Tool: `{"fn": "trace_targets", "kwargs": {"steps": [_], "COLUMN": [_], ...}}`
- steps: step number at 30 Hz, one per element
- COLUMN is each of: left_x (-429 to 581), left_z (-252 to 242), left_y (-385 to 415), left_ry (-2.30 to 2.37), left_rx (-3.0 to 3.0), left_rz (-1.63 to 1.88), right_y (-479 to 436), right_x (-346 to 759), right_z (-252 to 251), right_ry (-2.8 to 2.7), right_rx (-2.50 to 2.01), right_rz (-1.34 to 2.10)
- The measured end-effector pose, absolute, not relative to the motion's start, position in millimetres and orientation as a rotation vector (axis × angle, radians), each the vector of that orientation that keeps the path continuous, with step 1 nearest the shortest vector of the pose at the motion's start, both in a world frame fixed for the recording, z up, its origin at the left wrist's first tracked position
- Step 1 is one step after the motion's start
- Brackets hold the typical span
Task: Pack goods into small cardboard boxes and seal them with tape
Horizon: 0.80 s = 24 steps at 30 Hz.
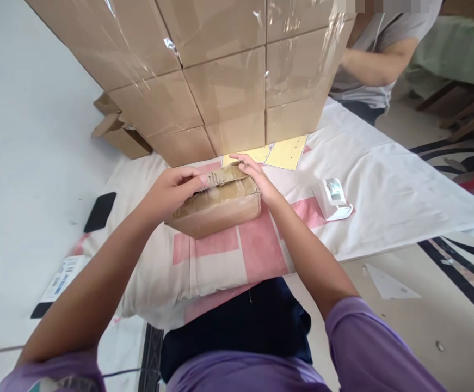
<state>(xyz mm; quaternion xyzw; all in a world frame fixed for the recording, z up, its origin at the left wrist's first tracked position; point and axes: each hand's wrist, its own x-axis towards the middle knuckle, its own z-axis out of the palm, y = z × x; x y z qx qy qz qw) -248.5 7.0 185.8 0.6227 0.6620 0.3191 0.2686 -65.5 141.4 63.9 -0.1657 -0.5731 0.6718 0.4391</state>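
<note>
A small brown cardboard box point(224, 216) rests on the pink and white cloth in front of me, with clear tape on it. Along its top, a raised flap point(231, 175) has a torn, ridged edge. My left hand point(177, 188) grips this flap near its left end, thumb on the near side and fingers partly hidden behind. At the box's right end, my right hand point(257, 177) holds the corner and flap, its thumb on top and a finger reaching along the far side. The inside of the box does not show.
Taped cardboard boxes point(234, 81) form a tall stack behind. A white tape dispenser point(331, 200) stands right, yellow sheets point(288, 152) lie by the stack, and a black phone-like object point(100, 212) lies left. An open carton point(124, 136) sits back left. Another person's arm point(377, 62) shows back right.
</note>
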Motion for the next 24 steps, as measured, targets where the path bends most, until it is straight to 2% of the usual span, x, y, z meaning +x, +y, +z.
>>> {"fn": "trace_targets", "kwargs": {"steps": [10,16,24], "left_x": [-229,-231,-221], "left_z": [183,173,186], "left_y": [46,51,56], "left_ry": [1.652,1.719,1.640], "left_rx": [1.685,1.693,1.634], "left_rz": [0.547,0.563,0.720], "right_y": [144,146,147], "right_x": [-70,-71,-71], "right_z": [60,61,59], "right_ry": [-1.383,-1.347,-1.344], "right_rx": [-0.370,-0.373,-0.384], "right_rz": [1.659,1.717,1.714]}}
